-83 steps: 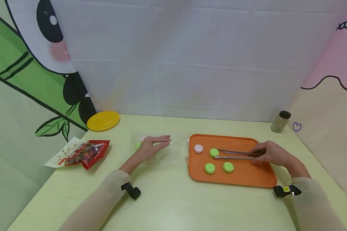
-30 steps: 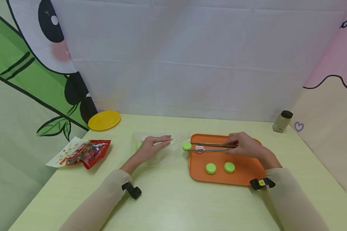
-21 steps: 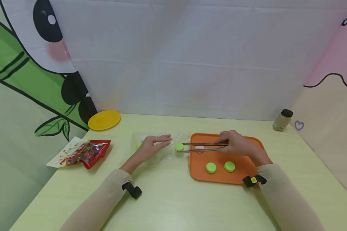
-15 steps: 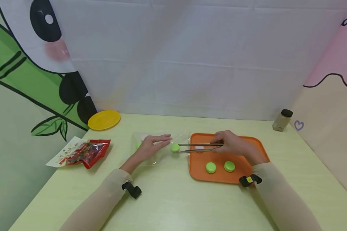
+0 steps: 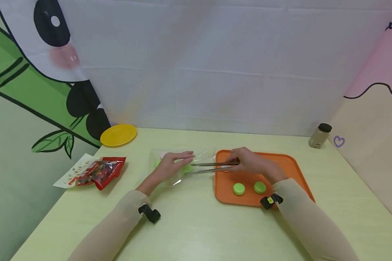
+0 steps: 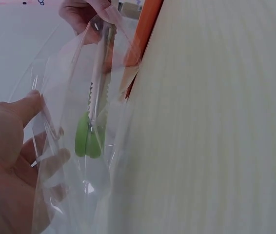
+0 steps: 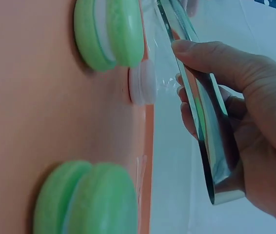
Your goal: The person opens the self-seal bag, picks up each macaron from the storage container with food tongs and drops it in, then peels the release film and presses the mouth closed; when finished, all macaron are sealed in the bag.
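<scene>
My right hand (image 5: 248, 163) grips metal tongs (image 7: 201, 107), thumb on one arm and fingers round the other. Between the toothed tips of the tongs sits a green macaron (image 6: 90, 136), inside a clear plastic bag (image 5: 199, 157). My left hand (image 5: 170, 166) holds the side of the bag between thumb and fingers, its mouth toward the tray. More macarons show partly inside, behind the left hand. On the orange tray (image 5: 281, 177) lie two green macarons (image 5: 239, 189) and a pale pink macaron (image 7: 142, 82), the pink one mostly behind the tongs in the head view.
A yellow plate (image 5: 118, 135) stands at the back left of the table (image 5: 189, 224). In front of it lies a red and white snack packet (image 5: 93, 172). At the back right is a jar with a black lid (image 5: 320, 135). A printed cloth hangs behind the table.
My right hand lifted a green macaron off the tray with the tongs and moved left, carrying it into the plastic bag. The left hand has stayed in place at the bag.
</scene>
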The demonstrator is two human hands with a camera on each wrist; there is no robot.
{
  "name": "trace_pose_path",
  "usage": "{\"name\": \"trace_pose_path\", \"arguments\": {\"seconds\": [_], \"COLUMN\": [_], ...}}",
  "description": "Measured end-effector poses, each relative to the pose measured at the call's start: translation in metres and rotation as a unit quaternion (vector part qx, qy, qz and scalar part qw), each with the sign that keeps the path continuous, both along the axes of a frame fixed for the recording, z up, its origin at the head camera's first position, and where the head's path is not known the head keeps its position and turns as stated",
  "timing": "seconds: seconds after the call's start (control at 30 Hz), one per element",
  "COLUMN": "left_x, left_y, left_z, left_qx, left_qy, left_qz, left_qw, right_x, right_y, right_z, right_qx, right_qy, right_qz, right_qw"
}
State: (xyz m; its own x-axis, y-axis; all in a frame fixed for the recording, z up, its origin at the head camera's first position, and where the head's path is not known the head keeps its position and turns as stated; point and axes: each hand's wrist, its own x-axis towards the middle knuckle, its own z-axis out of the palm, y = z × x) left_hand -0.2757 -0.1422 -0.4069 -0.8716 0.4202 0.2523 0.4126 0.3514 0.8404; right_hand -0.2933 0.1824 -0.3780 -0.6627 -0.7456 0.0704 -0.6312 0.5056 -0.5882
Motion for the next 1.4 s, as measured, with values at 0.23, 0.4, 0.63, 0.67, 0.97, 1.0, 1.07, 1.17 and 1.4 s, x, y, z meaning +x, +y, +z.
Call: {"name": "trace_pose_path", "arguments": {"seconds": [0.23,0.4,0.63,0.67,0.97,1.0,1.07,1.17,1.4], "left_x": [-0.007,-0.007,-0.009,-0.009,-0.009,-0.009,-0.009,-0.008,-0.007], "left_y": [-0.004,-0.005,-0.005,-0.004,-0.003,-0.003,-0.003,-0.003,-0.003], "left_z": [-0.013,-0.012,-0.011,-0.011,-0.009,-0.009,-0.009,-0.010,-0.012], "left_qx": [0.006,0.012,-0.010,-0.012,-0.019,-0.019,-0.018,-0.017,-0.024], "left_qy": [0.002,0.008,0.008,0.007,0.002,0.001,-0.001,-0.008,-0.011], "left_qz": [-0.002,-0.005,0.005,0.005,0.001,-0.001,-0.004,-0.008,0.000], "left_qw": [1.0000,0.9999,0.9999,0.9999,0.9998,0.9998,0.9998,0.9998,0.9997], "right_x": [-0.002,-0.005,-0.006,-0.005,-0.004,-0.004,-0.003,-0.002,0.000], "right_y": [-0.018,-0.032,-0.051,-0.053,-0.066,-0.067,-0.070,-0.073,-0.079], "right_z": [0.002,0.000,0.000,-0.001,-0.002,-0.002,-0.003,-0.005,-0.009], "right_qx": [0.000,0.005,0.008,0.006,-0.010,-0.014,-0.019,-0.020,-0.019], "right_qy": [-0.003,0.009,0.025,0.022,0.007,0.005,0.007,0.006,0.023], "right_qz": [0.018,0.027,0.032,0.030,0.007,0.003,-0.006,-0.014,0.006], "right_qw": [0.9998,0.9996,0.9991,0.9993,0.9999,0.9999,0.9998,0.9997,0.9995]}}
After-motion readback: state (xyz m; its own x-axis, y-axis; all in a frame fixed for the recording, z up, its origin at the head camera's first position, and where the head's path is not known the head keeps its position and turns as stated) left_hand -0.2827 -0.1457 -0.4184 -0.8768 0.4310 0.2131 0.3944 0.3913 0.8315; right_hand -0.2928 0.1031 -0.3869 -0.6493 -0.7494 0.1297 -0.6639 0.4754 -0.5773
